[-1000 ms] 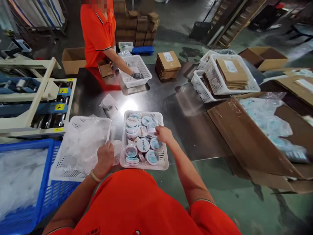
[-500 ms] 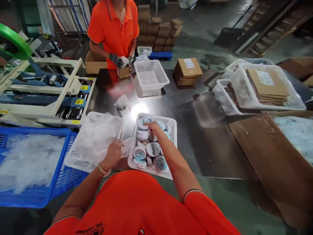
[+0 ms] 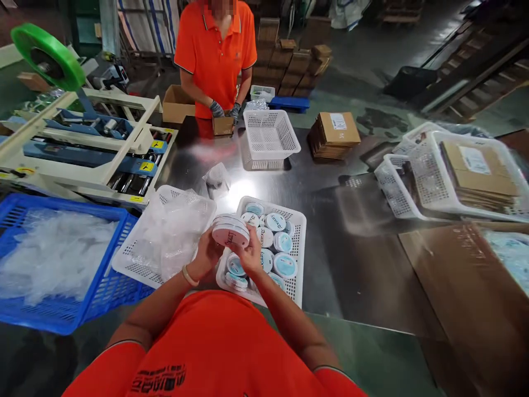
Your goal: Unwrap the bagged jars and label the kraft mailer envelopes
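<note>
Head view: the left hand [image 3: 208,252] and right hand [image 3: 251,255] are holding a stack of round containers [image 3: 230,232] between them. From it, a white basket [image 3: 301,256] of similar containers [image 3: 285,266] is sitting at four o'clock, a plastic-filled basket [image 3: 134,272] at nine o'clock; farther, across the table [image 3: 330,253], a co-worker [image 3: 217,60] is handling a small carton [image 3: 223,126] at twelve o'clock.

Your jar basket [image 3: 302,242] moderately lit, hard white glare on the counter [image 3: 330,264] just beyond it, floor [image 3: 374,47] dim far behind it, the cardboard box [image 3: 463,281] to its right stretched and softly blurred
</note>
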`<action>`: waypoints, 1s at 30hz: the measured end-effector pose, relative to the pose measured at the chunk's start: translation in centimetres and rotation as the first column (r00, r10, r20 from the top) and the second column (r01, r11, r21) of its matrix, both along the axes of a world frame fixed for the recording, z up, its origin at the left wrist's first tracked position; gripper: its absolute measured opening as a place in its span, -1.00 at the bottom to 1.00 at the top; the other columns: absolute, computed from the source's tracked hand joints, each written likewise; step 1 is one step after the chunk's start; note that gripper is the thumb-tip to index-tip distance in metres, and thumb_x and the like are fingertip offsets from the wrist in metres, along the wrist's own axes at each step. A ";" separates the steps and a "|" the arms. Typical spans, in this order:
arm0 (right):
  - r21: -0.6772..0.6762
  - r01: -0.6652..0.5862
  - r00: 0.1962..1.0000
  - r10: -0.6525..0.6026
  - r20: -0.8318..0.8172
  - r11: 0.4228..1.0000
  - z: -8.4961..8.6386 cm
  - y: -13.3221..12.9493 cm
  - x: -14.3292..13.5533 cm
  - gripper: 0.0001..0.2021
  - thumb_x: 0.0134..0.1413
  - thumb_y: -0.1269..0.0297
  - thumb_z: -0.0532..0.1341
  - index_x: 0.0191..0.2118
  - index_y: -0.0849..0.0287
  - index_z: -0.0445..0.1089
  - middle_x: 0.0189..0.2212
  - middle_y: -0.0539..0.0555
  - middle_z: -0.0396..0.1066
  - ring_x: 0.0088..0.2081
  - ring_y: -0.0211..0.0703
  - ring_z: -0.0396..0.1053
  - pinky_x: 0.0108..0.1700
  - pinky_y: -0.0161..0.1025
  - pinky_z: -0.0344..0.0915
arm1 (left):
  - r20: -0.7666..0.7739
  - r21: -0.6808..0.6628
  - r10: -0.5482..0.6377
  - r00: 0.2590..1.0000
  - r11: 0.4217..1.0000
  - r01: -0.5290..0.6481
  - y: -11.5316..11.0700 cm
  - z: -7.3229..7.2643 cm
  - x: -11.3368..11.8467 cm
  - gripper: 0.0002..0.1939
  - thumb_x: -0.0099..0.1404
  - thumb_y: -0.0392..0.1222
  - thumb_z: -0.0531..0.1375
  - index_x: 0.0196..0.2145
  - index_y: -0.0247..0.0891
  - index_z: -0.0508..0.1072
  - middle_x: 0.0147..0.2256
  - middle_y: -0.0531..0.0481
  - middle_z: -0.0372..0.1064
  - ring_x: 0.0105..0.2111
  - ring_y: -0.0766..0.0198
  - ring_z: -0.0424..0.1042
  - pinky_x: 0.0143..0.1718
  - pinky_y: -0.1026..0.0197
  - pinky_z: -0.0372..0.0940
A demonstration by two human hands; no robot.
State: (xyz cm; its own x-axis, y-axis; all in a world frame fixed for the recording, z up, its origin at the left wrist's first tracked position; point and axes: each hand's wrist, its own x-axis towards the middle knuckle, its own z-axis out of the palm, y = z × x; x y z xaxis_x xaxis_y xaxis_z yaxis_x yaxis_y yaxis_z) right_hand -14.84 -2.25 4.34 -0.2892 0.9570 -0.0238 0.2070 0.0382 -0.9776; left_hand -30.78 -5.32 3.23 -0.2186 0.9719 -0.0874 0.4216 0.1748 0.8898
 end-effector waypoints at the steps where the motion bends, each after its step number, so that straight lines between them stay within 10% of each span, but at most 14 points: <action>1: 0.055 0.044 0.999 -0.045 0.030 0.998 -0.7 0.1 -0.2 -0.42 0.05 0.00 0.41 0.16 0.10 0.38 0.02 0.23 0.41 0.10 0.19 0.35 0.12 0.05 0.38 | -0.019 0.019 0.055 0.998 0.998 -0.055 0.2 0.0 0.0 -0.77 0.22 -0.33 0.24 -0.14 -0.21 0.52 -0.19 -0.12 0.53 -0.16 0.03 0.51 -0.09 -0.01 0.45; 5: 0.312 0.084 0.963 -0.157 0.220 0.947 -3.1 1.1 0.4 -0.54 0.12 -0.06 0.36 0.03 0.13 0.46 -0.11 0.20 0.46 -0.03 0.16 0.35 0.06 0.08 0.36 | -0.097 0.097 0.141 0.985 0.986 -0.132 0.6 0.1 -0.4 -0.49 0.04 -0.48 0.20 -0.02 -0.26 0.53 -0.04 -0.17 0.54 -0.13 0.04 0.55 -0.04 -0.03 0.48; 11: 0.554 -0.189 0.837 -0.162 0.522 0.811 -3.4 1.8 0.9 -0.54 0.17 0.13 0.29 0.15 0.18 0.45 -0.06 0.25 0.46 -0.07 0.18 0.31 0.02 0.07 0.28 | -0.225 0.173 0.138 0.965 0.980 -0.100 0.9 -0.3 0.5 -0.26 0.07 -0.57 0.12 0.20 -0.22 0.46 0.26 -0.22 0.43 0.30 -0.07 0.38 0.38 -0.23 0.25; 20: 0.356 -0.432 0.529 -0.087 0.844 0.829 -0.1 4.3 -1.3 -0.70 0.31 0.47 0.11 0.05 0.24 0.50 -0.14 0.33 0.45 -0.05 0.20 0.29 -0.02 0.03 0.27 | -0.303 0.115 -0.123 0.945 0.980 0.164 2.2 0.5 2.7 -0.24 0.17 -0.53 0.10 0.33 -0.29 0.39 0.40 -0.27 0.28 0.40 -0.08 0.28 0.44 -0.24 0.16; 30: 0.730 -0.021 0.860 -0.360 0.361 0.683 -0.5 7.8 4.6 -0.60 0.44 0.09 0.12 0.27 0.07 0.36 0.20 0.31 0.30 0.10 0.16 0.33 0.15 0.18 0.36 | -0.406 0.129 0.077 0.911 0.991 -0.027 16.7 4.4 -7.1 -0.33 0.14 -0.64 0.14 0.21 -0.44 0.48 0.30 -0.30 0.40 0.32 0.00 0.37 0.41 -0.04 0.23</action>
State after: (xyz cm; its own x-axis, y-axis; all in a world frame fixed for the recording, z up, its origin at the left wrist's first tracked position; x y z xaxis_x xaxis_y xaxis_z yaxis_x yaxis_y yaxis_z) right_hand -10.26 5.52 3.84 -0.2564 0.7729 0.5804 0.6757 0.5727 -0.4642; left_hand -37.88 11.35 7.60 -0.2611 0.9559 0.1347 0.7458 0.1112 0.6568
